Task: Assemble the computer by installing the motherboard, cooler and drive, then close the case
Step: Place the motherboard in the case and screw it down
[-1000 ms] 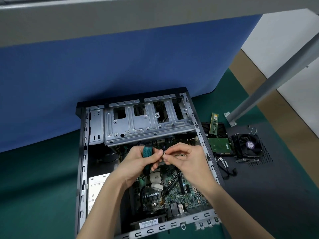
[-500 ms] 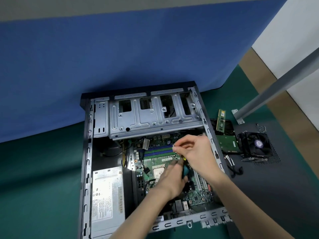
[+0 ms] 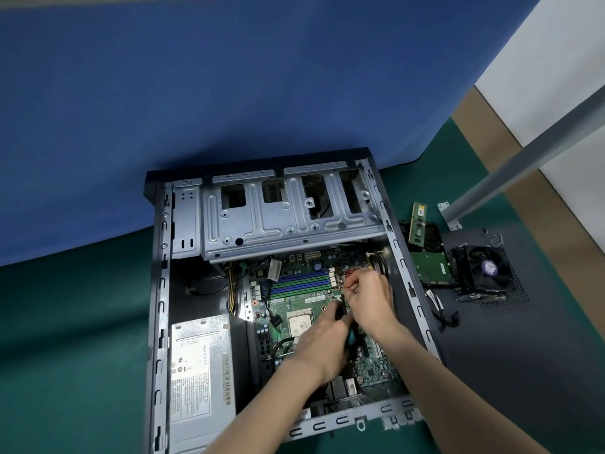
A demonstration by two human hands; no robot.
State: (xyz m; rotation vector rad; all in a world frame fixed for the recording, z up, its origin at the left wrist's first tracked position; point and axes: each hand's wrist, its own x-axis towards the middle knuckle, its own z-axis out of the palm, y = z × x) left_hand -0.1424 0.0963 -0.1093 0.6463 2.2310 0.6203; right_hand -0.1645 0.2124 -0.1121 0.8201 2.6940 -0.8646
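Mostly hidden between hands (image 3: 322, 345) (image 3: 370, 299): screwdriver (image 3: 352, 335) (teal handle).

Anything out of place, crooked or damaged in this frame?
Nothing stands out. The motherboard sits flat in the open case, and the left hand grips a screwdriver over it. The cooler, hard drive and RAM stick lie right of the case, not yet fitted.
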